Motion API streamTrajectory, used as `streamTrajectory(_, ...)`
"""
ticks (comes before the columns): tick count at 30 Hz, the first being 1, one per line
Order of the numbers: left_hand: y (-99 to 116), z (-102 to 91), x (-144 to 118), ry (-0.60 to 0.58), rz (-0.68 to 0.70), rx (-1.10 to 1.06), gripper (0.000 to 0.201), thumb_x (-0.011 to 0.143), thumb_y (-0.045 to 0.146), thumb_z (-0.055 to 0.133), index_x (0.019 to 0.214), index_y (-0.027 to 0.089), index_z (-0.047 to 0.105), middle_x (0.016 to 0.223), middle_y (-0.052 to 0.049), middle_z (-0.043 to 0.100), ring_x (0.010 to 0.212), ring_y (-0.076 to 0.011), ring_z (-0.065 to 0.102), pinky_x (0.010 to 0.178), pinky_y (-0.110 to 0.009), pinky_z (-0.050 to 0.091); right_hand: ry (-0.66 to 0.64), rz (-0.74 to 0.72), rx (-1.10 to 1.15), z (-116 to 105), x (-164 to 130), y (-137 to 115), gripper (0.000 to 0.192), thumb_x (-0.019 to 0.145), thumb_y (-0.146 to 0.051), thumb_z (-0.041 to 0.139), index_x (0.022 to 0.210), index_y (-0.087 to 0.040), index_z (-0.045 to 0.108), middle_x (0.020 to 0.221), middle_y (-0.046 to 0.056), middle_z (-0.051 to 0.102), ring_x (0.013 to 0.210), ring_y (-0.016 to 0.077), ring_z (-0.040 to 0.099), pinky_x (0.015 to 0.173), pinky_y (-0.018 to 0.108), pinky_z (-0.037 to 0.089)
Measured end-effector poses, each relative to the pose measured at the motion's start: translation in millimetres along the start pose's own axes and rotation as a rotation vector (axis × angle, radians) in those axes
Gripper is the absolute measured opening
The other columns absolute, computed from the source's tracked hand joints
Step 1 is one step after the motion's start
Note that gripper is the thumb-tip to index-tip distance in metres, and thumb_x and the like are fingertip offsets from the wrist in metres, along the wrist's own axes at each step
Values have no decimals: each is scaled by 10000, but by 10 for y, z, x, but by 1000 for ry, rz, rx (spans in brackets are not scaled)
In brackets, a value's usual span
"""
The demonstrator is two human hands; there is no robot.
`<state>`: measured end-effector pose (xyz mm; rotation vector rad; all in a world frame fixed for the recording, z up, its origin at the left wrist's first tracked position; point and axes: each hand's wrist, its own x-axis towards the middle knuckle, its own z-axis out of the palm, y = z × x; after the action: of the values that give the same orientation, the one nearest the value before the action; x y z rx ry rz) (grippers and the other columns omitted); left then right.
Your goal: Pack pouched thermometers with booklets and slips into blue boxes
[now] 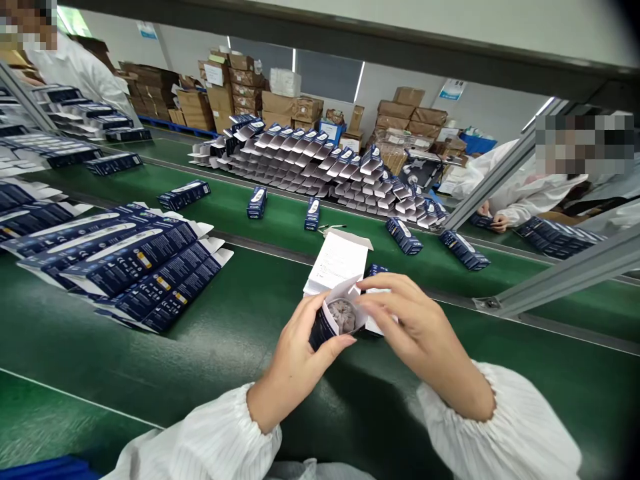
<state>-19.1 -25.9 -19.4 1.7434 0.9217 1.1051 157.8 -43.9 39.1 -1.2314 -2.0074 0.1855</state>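
Both hands work an open box over the green belt, lower centre of the frame

The box [334,319] is dark blue with its white flaps up and a grey item showing inside; the left hand [295,357] wraps its fingers [334,345] round the box's lower end, while the right hand [415,327] pinches a white flap at the box's right side. A white leaflet [338,261] lies just behind on the surface [150,373]. Flat boxes [125,263] are fanned at mid left, and loose boxes [257,202] dot the belt above. The likely risks: the flap creasing if pressed askew, or the grey item slipping out should the box tip toward the open end
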Motion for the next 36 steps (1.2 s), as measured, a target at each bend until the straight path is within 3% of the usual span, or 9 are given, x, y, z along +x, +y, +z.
streamTrajectory(2, -44, 57, -63, 19, -20, -80, 486, 861, 365, 593, 1308, 332, 405, 1282, -8, 512, 1181, -193, 491, 1009, -319, 387, 161, 255, 238, 185, -136, 40, 246, 981, -286, 434, 1074, -222, 652, 1133, 66, 631, 1065, 226, 577, 922, 394, 473)
streamTrajectory(4, -91, 124, -128, 22, -36, -161, 492, 915, 373, 501, 1373, 370, 324, 1407, 10, 417, 1295, -185, 392, 1086, -319, 316, 183, 452, 511, 402, -253, 63, 318, 992, -357, 400, 1205, -220, 591, 1211, 73, 601, 1145, 236, 544, 956, 408, 479)
streamTrajectory(8, -95, 210, -189, 22, -86, -336, 458, 986, 410, 238, 1441, 386, 193, 1548, 56, 181, 1424, -171, 138, 1174, -329, 151, 182, 571, 857, 716, -344, 18, 391, 985, -423, 391, 1326, -248, 470, 1362, 67, 481, 1269, 240, 435, 1004, 414, 457)
streamTrajectory(11, 0, 215, -140, 20, -206, -400, 433, 982, 397, 291, 1412, 379, 255, 1522, 51, 246, 1408, -164, 187, 1163, -316, 181, 190, 594, 905, 766, -318, -64, 346, 967, -407, 439, 1292, -291, 464, 1364, 43, 471, 1261, 223, 441, 1037, 395, 424)
streamTrajectory(19, 116, 84, 39, -2, -229, -449, 358, 917, 126, 393, 1210, 330, 391, 1299, 19, 458, 1201, -132, 452, 1004, -293, 406, 146, 442, 831, 706, -246, -75, 297, 959, -245, 446, 1246, -318, 449, 1283, 25, 505, 1199, 194, 480, 1040, 406, 406)
streamTrajectory(24, 37, -223, 117, -109, 249, 143, 167, 886, 158, 521, 1019, 255, 549, 1159, -18, 549, 1172, -188, 450, 1041, -394, 368, 95, 45, 430, 461, -245, 131, 286, 892, -225, 608, 1171, -279, 582, 1286, 56, 509, 1199, 235, 485, 1018, 404, 422)
streamTrajectory(28, -64, -402, 99, -168, 556, 496, 388, 832, 231, 641, 1206, 256, 541, 1210, -37, 588, 1240, -231, 392, 1053, -426, 365, -10, -41, 294, 356, -301, 193, 429, 895, -229, 616, 1312, -242, 515, 1347, 84, 488, 1233, 249, 466, 1043, 412, 413)
streamTrajectory(32, -86, -325, 9, -144, 474, 419, 448, 872, 96, 547, 1288, 252, 492, 1298, -44, 546, 1271, -208, 414, 1068, -413, 385, 103, -70, 207, 424, -335, 160, 442, 902, -143, 589, 1322, -250, 505, 1326, 73, 521, 1217, 242, 491, 1037, 422, 429)
streamTrajectory(36, 14, -180, -47, -52, 224, 77, 279, 883, 123, 537, 1110, 279, 577, 1224, -31, 577, 1199, -188, 506, 924, -334, 518, 132, 27, 266, 438, -328, 116, 283, 893, -186, 613, 1169, -244, 592, 1256, 66, 583, 1148, 247, 556, 979, 423, 485)
